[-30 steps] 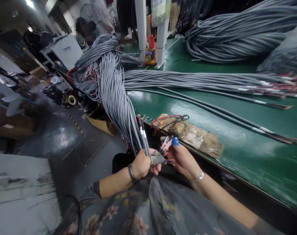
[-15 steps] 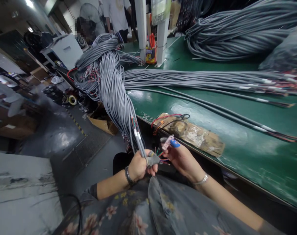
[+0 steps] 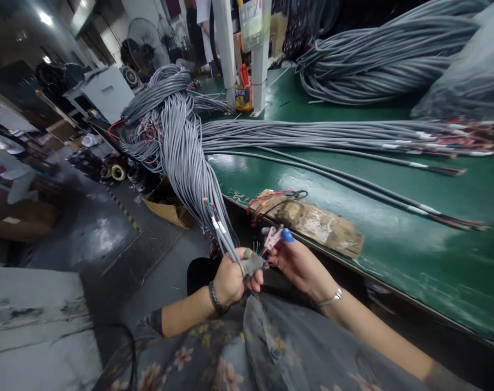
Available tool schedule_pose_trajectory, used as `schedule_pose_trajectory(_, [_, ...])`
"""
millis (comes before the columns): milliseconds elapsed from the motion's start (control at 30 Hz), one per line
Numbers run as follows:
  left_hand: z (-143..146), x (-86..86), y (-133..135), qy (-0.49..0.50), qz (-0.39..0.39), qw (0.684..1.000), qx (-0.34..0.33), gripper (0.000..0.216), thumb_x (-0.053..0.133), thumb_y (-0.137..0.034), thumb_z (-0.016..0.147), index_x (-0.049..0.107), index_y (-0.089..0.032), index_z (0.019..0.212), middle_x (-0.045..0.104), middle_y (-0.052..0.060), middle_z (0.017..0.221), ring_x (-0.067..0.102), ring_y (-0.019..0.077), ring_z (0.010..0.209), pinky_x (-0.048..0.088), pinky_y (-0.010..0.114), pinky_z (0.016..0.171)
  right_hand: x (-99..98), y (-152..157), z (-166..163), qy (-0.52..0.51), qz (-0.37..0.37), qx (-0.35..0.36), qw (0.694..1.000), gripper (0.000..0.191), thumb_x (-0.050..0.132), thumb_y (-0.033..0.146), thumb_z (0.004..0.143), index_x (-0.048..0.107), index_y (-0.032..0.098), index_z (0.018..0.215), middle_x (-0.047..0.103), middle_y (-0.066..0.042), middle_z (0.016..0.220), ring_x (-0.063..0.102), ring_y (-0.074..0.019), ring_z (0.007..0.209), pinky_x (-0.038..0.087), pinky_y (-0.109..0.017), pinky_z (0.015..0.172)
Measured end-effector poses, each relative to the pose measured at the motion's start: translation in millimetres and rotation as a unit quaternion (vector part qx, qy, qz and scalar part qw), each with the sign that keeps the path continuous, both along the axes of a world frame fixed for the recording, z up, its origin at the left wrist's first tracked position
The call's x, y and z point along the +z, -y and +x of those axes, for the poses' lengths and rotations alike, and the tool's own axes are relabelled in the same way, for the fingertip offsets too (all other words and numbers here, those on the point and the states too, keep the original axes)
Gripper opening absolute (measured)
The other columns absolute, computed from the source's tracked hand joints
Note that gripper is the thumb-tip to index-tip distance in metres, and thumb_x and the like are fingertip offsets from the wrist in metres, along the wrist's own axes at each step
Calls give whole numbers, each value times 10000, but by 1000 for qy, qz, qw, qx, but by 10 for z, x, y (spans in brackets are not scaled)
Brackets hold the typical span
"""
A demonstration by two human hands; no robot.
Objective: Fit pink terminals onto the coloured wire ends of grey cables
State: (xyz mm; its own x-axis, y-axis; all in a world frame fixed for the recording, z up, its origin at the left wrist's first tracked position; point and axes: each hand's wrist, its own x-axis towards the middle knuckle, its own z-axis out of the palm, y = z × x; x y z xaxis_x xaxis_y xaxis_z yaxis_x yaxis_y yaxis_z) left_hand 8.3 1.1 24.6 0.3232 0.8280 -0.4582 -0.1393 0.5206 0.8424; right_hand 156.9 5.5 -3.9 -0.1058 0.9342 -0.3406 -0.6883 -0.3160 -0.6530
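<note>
My left hand (image 3: 233, 278) is closed around the ends of a few grey cables (image 3: 218, 228) that hang down from a big grey bundle (image 3: 177, 136) draped over the bench edge. Thin coloured wires stick out of the cable end beside my grey-taped fingertip. My right hand (image 3: 298, 260) sits just to the right, pinching a small pink tool (image 3: 273, 237) against those wires; one finger wears a blue cap. Both hands are held over my lap, in front of the green bench (image 3: 353, 217).
A worn brown board (image 3: 316, 220) with red and black wires lies on the bench edge. Long grey cables (image 3: 332, 136) run across the bench, and a large coil (image 3: 385, 54) lies at the back. White posts (image 3: 259, 54), a fan, cardboard boxes (image 3: 169, 209) and floor clutter stand to the left.
The held cables have slid down through my left hand, their white-marked ends now lower and further left. My right hand stays at the wire ends. The view has shifted slightly.
</note>
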Motion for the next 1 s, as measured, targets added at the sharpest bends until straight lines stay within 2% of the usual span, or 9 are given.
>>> schedule_pose_trajectory(233, [111,16,-8,-14,-1,1000,-8,446,751,-520,532,487,-160,536,559,11,435,457,76,308,244,187,328,-9,-10,-22,1,18,8,1000,424,801,598,589,654,204,647,574,14,594,471,-116,523,423,-269,511])
schedule_pose_trajectory(500, [129,-11,-27,-13,-14,1000,13,416,730,-507,513,495,-166,556,558,2,428,451,75,307,251,190,334,-16,-18,-42,8,27,-8,1000,414,808,594,577,652,211,609,568,9,592,470,-128,538,418,-275,514])
schedule_pose_trajectory(667, [127,-17,-14,-30,-17,999,-6,428,733,-518,523,488,-168,552,557,2,431,452,73,308,247,189,332,-50,-21,-44,10,24,-6,1000,417,808,600,569,658,215,625,571,11,586,467,-130,515,413,-277,496])
schedule_pose_trajectory(900, [74,-10,35,-28,-10,999,-26,459,747,-552,523,511,-159,553,559,4,427,469,84,312,274,187,331,62,8,-35,-8,0,1,1000,468,764,658,582,705,218,732,615,-6,627,481,-129,519,411,-255,485])
schedule_pose_trajectory(1000, [53,16,60,-31,-2,999,-30,465,744,-562,534,515,-157,544,561,6,429,476,82,322,280,185,340,77,13,-17,-9,-1,19,1000,438,738,637,635,707,218,759,629,-16,656,496,-136,525,425,-263,487])
